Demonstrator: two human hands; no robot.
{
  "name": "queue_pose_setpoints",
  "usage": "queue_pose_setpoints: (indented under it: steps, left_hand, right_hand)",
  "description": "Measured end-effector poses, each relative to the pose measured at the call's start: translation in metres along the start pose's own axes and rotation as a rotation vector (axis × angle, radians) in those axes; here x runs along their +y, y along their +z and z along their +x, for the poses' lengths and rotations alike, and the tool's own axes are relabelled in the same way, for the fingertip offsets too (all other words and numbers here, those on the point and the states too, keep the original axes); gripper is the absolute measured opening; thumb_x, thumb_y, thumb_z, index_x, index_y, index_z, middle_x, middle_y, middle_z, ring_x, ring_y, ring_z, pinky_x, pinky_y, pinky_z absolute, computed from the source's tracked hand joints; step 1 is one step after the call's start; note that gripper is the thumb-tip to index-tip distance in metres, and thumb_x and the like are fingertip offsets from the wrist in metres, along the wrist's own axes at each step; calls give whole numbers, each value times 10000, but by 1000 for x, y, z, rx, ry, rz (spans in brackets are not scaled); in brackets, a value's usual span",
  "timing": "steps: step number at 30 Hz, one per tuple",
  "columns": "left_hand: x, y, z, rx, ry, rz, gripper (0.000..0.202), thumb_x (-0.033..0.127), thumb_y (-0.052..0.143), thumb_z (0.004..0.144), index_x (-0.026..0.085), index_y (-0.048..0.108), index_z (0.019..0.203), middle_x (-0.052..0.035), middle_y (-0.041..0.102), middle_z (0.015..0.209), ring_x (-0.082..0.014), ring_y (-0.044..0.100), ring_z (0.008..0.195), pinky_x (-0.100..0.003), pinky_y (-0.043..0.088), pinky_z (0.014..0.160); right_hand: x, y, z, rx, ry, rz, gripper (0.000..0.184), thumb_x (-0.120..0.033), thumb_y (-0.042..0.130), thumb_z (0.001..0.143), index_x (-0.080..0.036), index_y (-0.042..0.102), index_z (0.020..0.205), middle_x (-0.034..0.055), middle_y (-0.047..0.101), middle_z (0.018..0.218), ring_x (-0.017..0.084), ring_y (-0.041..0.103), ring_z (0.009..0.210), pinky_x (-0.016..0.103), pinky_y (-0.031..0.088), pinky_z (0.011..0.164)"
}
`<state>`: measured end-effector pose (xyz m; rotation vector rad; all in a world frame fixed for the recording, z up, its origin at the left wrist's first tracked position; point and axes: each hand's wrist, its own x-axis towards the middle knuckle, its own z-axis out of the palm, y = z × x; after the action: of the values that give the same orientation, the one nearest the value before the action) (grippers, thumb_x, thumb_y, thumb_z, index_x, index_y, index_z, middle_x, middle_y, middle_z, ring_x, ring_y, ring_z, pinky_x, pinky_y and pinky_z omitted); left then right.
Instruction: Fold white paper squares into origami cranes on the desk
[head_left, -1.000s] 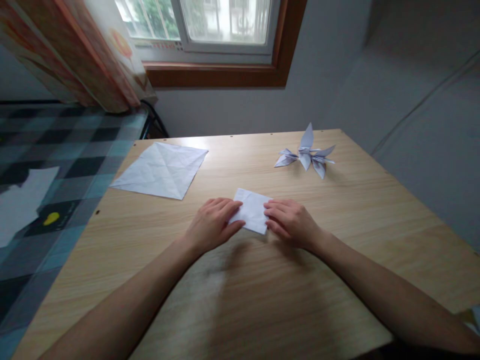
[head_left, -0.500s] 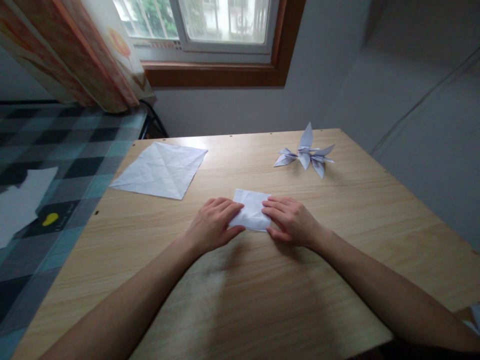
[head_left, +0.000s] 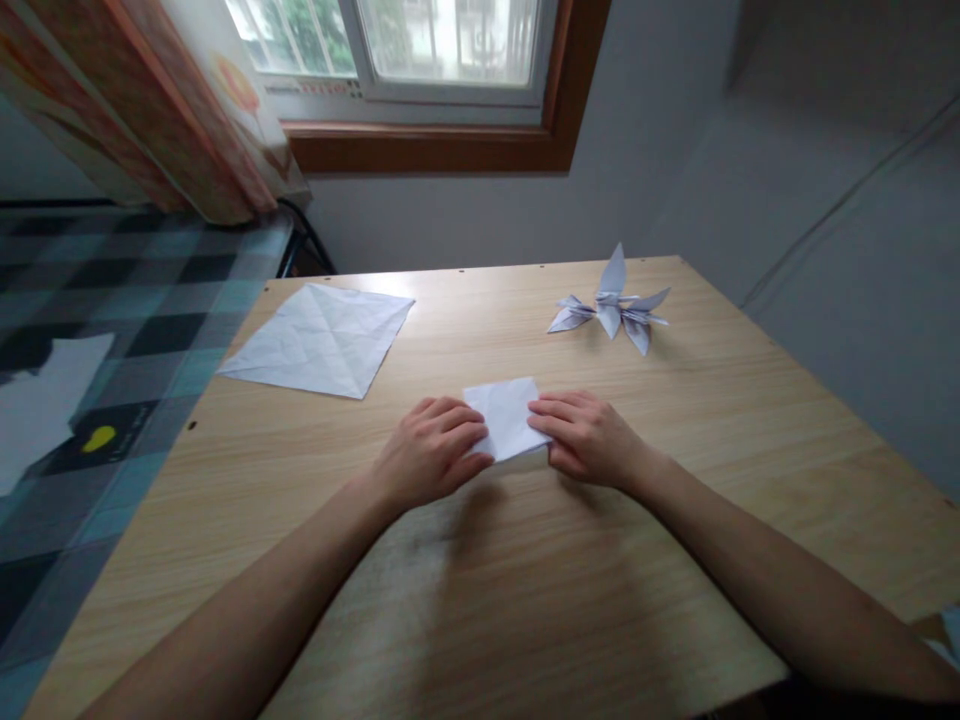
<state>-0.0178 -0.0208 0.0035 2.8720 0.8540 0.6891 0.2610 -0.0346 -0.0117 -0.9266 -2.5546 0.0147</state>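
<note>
A small folded white paper [head_left: 506, 418] lies on the wooden table [head_left: 675, 480] between my two hands. My left hand [head_left: 427, 450] rests on its left edge with fingers curled and pinching the paper. My right hand [head_left: 585, 440] presses on its right edge, fingers laid over the paper and thumb under it. The near edge of the paper is lifted slightly off the table. Parts of the paper are hidden under my fingers.
A creased white square sheet [head_left: 319, 340] lies flat at the table's far left. A finished folded paper figure [head_left: 611, 310] sits at the far right. A checked bed cover [head_left: 90, 380] borders the table on the left; a window [head_left: 420, 50] is behind.
The small paper has turned slightly and its near edge has lifted between my hands. Both hands have stayed in nearly the same place.
</note>
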Motion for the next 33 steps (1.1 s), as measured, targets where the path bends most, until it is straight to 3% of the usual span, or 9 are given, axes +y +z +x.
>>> queue_pose_setpoints:
  steps: [4, 7, 11, 14, 16, 20, 22, 25, 33]
  left_hand:
    - [1, -2, 0, 46, -20, -19, 271, 298, 528, 929, 202, 658, 1147, -94, 696, 1229, -253, 612, 1138, -428, 478, 948]
    - [2, -3, 1, -58, 49, -56, 396, 192, 487, 878, 212, 624, 1249, -79, 619, 1386, -273, 540, 1290, -463, 435, 1047]
    - [2, -3, 2, -213, 152, -74, 450, 303, 564, 871, 226, 583, 1314, -75, 600, 1415, -309, 510, 1335, -514, 405, 1092]
    - [2, 0, 2, -201, 145, -53, 371, 388, 567, 925, 222, 615, 1253, -83, 649, 1346, -289, 575, 1260, -482, 443, 1052]
    - [2, 2, 1, -183, 137, -32, 357, 430, 547, 947, 209, 631, 1215, -89, 666, 1315, -288, 588, 1239, -469, 460, 1027]
    - [4, 2, 1, -162, 115, 14, 476, 568, 591, 897, 186, 635, 1177, -110, 672, 1287, -321, 589, 1223, -479, 474, 991]
    - [5, 2, 1, -146, 104, 44, 492, 594, 597, 884, 183, 638, 1150, -113, 679, 1265, -324, 598, 1203, -472, 479, 971]
    - [7, 1, 3, -117, 112, 86, 432, 564, 542, 929, 173, 646, 1081, -106, 700, 1207, -305, 619, 1158, -443, 487, 939]
    - [6, 5, 1, 11, 153, 99, 237, 367, 504, 996, 191, 656, 949, -30, 738, 1033, -209, 670, 1003, -351, 491, 866]
  right_hand:
    - [16, 3, -4, 63, 27, 57, 277, -128, 548, 895, -244, 753, 1041, 82, 729, 1184, 252, 644, 1114, 450, 515, 956]
    - [22, 7, -4, 94, 48, 70, 310, -108, 518, 928, -272, 772, 998, 63, 724, 1201, 234, 632, 1116, 437, 514, 951]
    - [18, 5, 1, 184, 151, 69, 296, -127, 510, 943, -266, 764, 1006, 71, 723, 1177, 238, 637, 1075, 445, 522, 927]
    - [9, -1, 3, 360, 260, 95, 284, -127, 495, 929, -244, 740, 1013, 90, 714, 1140, 249, 636, 1052, 451, 529, 912]
    - [3, -6, 2, 433, 258, 102, 293, -115, 468, 917, -230, 721, 1010, 99, 710, 1098, 247, 636, 1021, 440, 533, 892]
    - [-5, -6, 2, 270, -19, 120, 173, -261, 541, 931, -198, 694, 982, 87, 721, 960, 225, 639, 867, 379, 530, 790]
    - [-8, -2, 3, 149, -108, 106, 247, -408, 601, 925, -180, 687, 963, 89, 716, 924, 221, 625, 823, 361, 515, 746]
    - [-9, 4, 6, 80, -128, 65, 354, -519, 604, 916, -172, 677, 920, 94, 702, 913, 222, 610, 820, 352, 491, 728]
    - [-10, 4, 5, 107, -129, 42, 297, -420, 545, 971, -177, 656, 840, 84, 694, 873, 208, 592, 803, 325, 468, 703]
